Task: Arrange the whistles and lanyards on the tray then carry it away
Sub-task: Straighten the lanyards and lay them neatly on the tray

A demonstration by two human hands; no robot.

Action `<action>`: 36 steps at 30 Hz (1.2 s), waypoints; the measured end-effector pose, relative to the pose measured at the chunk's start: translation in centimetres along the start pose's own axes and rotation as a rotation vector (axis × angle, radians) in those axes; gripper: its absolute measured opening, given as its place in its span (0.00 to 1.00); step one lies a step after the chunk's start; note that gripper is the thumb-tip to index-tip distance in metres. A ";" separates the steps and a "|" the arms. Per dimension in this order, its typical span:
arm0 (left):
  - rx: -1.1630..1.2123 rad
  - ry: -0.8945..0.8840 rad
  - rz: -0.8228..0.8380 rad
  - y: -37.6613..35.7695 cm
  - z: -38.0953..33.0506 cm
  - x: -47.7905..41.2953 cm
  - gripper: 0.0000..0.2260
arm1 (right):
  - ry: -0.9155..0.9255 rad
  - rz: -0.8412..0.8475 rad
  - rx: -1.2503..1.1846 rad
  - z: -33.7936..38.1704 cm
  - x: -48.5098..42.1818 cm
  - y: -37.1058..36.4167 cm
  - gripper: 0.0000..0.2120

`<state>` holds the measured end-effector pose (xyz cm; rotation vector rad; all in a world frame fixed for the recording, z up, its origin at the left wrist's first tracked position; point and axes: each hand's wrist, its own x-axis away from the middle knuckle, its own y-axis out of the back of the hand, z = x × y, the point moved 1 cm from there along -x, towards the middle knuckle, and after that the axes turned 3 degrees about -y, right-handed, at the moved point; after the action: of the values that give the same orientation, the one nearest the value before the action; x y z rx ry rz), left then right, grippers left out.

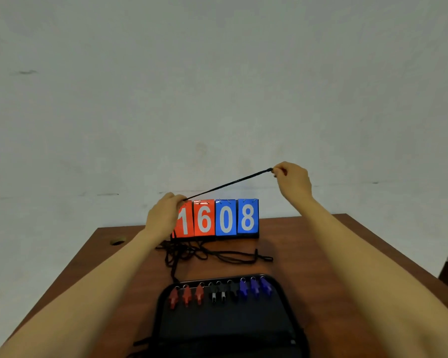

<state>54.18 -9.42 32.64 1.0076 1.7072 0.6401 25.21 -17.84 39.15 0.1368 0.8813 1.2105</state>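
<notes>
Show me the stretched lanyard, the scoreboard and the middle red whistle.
stretched lanyard (pixel 228 184): head view, middle of the taut cord.
scoreboard (pixel 225 219): head view, blue zero card.
middle red whistle (pixel 186 295): head view, its body.

Both bare forearms stretched forward; left hand lower, right hand raised higher, fingers of each pinching an end of one taut lanyard.

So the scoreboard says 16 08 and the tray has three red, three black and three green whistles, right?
Almost. In the head view the right-hand three on the tray are blue whistles, not green. The scoreboard does say 16 08, and the red whistles and black whistles are three each.
</notes>
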 end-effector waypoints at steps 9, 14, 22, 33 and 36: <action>-0.055 -0.010 0.093 1.2 2.5 4.4 0.20 | -0.124 0.113 0.001 -3.8 2.5 0.3 0.12; 0.006 0.052 0.149 0.5 3.9 7.6 0.17 | -0.154 0.187 0.021 -6.0 5.3 -0.1 0.12; 0.030 0.244 0.141 -1.4 6.0 11.7 0.06 | -0.230 0.300 0.113 -9.8 9.6 -1.5 0.08; 0.007 0.387 0.229 -4.5 7.3 17.1 0.02 | -0.327 0.498 0.283 -13.2 15.3 -2.8 0.06; -0.021 0.391 0.261 -4.9 7.5 18.1 0.04 | -0.353 0.547 0.344 -14.0 16.8 -2.7 0.09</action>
<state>57.03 3.31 17.20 1.1561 1.9125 1.0792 19.33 -9.45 19.60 0.8902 0.7514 1.4650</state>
